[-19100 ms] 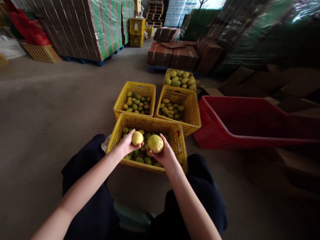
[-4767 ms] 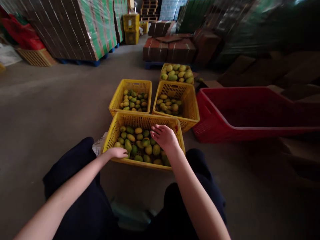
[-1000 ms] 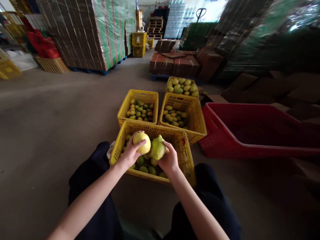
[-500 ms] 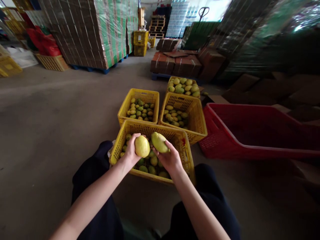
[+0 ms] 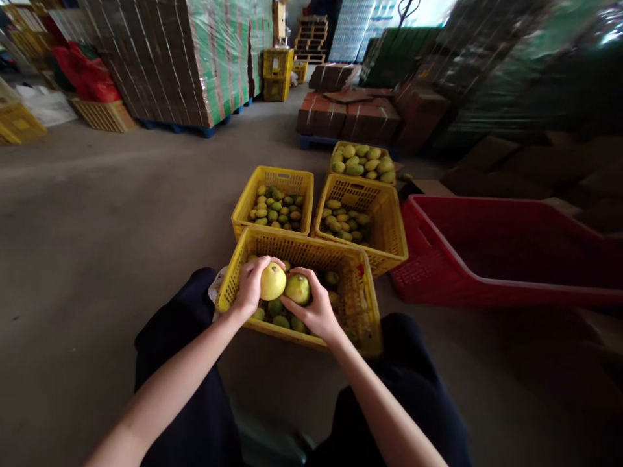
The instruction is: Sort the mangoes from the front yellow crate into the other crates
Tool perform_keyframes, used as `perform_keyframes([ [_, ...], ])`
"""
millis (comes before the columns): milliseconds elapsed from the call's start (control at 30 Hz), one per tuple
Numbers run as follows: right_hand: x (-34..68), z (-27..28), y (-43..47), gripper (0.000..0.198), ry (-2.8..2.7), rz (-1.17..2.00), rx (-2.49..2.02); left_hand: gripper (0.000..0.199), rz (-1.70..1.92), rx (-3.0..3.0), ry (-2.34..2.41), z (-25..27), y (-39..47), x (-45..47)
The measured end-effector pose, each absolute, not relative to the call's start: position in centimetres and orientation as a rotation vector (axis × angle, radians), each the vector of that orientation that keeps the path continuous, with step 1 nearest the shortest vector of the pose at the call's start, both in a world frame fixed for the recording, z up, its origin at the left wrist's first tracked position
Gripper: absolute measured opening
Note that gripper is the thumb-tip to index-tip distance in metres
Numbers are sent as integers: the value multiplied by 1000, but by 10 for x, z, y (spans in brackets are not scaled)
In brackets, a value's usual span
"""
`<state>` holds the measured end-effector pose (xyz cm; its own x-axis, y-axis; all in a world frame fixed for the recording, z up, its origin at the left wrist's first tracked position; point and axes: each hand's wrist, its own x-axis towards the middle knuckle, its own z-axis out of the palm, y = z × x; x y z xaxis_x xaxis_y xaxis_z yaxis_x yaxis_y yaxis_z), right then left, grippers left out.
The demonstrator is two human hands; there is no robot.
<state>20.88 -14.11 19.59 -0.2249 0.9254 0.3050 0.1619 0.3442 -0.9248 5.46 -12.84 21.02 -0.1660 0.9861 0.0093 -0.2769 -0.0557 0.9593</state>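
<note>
My left hand (image 5: 250, 283) is wrapped round a pale yellow papaya (image 5: 273, 281), its stem end facing up toward me. Close beside it, my right hand (image 5: 315, 305) grips a greener papaya (image 5: 298, 289) with its stem end also turned up. The two fruits are almost touching. Both hands are over the near yellow crate (image 5: 370, 318), which stands between my knees. Several green and yellow papayas (image 5: 281, 322) lie in it, partly hidden by my hands.
Behind the near crate stand a left yellow crate (image 5: 237, 214), a right yellow crate (image 5: 394, 224) and a heaped far crate (image 5: 384, 181), all holding fruit. A large red bin (image 5: 423, 272) is at the right. Flattened cardboard (image 5: 321, 117) and a wrapped pallet stack (image 5: 160, 65) stand farther back.
My right hand has turned its papaya from lying sideways to stem end up. The left papaya is tilted so its stem end shows. My view has shifted slightly.
</note>
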Motion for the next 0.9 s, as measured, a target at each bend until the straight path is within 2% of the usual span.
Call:
perform_keyframes([
  [167, 208, 195, -147, 36, -1788, 772, -930, 36, 1474, 1148, 1076, 212, -138, 53],
  [333, 210, 196, -150, 40, -1804, 706, -901, 38, 1469, 1201, 1020, 216, -143, 51],
  [700, 211, 194, -150, 46, -1686, 794, -886, 35, 1417, 817, 993, 217, -136, 57],
  [900, 205, 195, -150, 25, -1456, 1029, -1071, 32, 1145, 249, 1055, 208, -129, 61],
])
